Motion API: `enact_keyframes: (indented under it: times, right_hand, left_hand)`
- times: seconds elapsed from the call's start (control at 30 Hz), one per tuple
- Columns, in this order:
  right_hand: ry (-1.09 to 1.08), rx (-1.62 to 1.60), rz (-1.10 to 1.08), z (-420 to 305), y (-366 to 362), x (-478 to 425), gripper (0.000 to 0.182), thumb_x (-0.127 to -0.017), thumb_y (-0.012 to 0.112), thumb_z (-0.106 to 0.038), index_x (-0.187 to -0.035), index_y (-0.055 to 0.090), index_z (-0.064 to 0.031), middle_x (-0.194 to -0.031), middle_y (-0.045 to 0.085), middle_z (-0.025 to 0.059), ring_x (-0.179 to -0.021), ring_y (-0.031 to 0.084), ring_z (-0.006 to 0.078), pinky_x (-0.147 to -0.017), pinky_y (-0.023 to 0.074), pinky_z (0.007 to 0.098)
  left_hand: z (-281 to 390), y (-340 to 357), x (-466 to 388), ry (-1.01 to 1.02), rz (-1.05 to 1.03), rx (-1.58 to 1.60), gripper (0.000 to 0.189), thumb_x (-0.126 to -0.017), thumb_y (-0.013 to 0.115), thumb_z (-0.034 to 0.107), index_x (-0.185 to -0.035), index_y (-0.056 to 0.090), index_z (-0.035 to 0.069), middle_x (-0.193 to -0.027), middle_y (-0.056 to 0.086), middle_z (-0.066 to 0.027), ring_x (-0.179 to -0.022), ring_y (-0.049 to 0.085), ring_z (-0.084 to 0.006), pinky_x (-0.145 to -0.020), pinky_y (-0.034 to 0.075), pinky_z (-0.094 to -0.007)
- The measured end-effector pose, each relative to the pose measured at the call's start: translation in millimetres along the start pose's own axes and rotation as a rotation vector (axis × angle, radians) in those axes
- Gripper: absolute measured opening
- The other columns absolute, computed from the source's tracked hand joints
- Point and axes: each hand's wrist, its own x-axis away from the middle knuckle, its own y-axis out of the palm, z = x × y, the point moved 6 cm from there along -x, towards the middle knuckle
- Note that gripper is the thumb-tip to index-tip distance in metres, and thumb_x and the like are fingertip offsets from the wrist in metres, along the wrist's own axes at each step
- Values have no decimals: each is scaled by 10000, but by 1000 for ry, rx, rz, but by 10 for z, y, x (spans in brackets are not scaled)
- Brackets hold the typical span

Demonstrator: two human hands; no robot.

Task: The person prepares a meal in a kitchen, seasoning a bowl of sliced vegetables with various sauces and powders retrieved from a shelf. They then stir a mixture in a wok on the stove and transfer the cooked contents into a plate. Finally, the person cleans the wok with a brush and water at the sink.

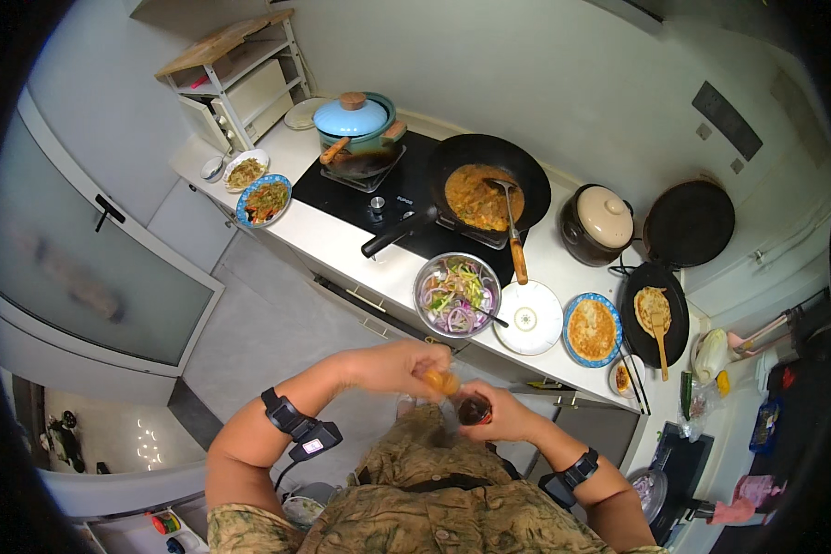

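Note:
My left hand [415, 367] is closed around a small blurred orange object [442, 381], possibly a cap. Beside it, my right hand [502, 412] grips a jar or bottle with dark contents [472, 410] and some red on its side. Both hands are above the floor, just short of the counter. Nearest to them on the counter edge stands a steel bowl [457, 294] of sliced red onion and green vegetables, a dark utensil handle leaning out. A white plate [526, 336] sits to its right. Behind, a black wok [537, 201] holds orange-brown food and a wooden-handled spatula [518, 260].
A blue-lidded pot [350, 118] stands on the left burner, with a dish of shredded food [264, 201] nearby. The wok's long handle [398, 232] juts over the counter's front. Rightward are a lidded dark pot [599, 221], a plated flatbread [592, 329] and a flat pan [633, 291].

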Motion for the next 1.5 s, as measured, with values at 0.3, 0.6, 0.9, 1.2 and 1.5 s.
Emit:
enact_keyframes:
  times: [0.3,0.6,0.9,1.2,1.5]
  right_hand:
    - [223,90,372,388,-426,-178,525,-662,743,-249,-1090,506,-59,-892,615,102,-773,600,166,-701,466,290]
    - [495,276,372,593,-717,-301,529,-641,709,-254,-1089,504,-62,-738,615,105,-638,605,206,-611,466,303]
    - [549,283,378,761,-758,-461,544,-630,701,-239,-1107,510,-60,-708,615,81,-606,589,175,-603,464,286]
    - [578,288,346,705,-808,-609,510,-630,704,-230,-1071,525,-47,-820,625,102,-717,603,185,-661,470,288]
    - [573,266,320,740,-852,-670,451,-635,692,-199,-1027,528,-49,-789,606,87,-718,586,166,-679,466,272]
  left_hand:
    - [-537,-129,-319,118,853,-100,147,-848,594,104,-959,521,40,-820,562,-67,-739,576,-144,-630,472,-283]
    - [-974,81,-618,59,934,107,387,-825,582,81,-1198,485,44,-1125,525,-135,-816,608,-221,-654,484,-305]
    - [-1207,28,-694,5,934,54,446,-828,581,141,-1247,438,85,-1145,487,-116,-782,592,-235,-680,475,-359]
    - [-1269,-36,-725,-65,907,77,492,-823,591,141,-1271,396,81,-1102,517,-130,-774,603,-247,-666,476,-372]
    - [-1349,-33,-783,-24,919,141,544,-817,595,134,-1303,353,95,-1097,531,-120,-761,602,-244,-666,478,-371]
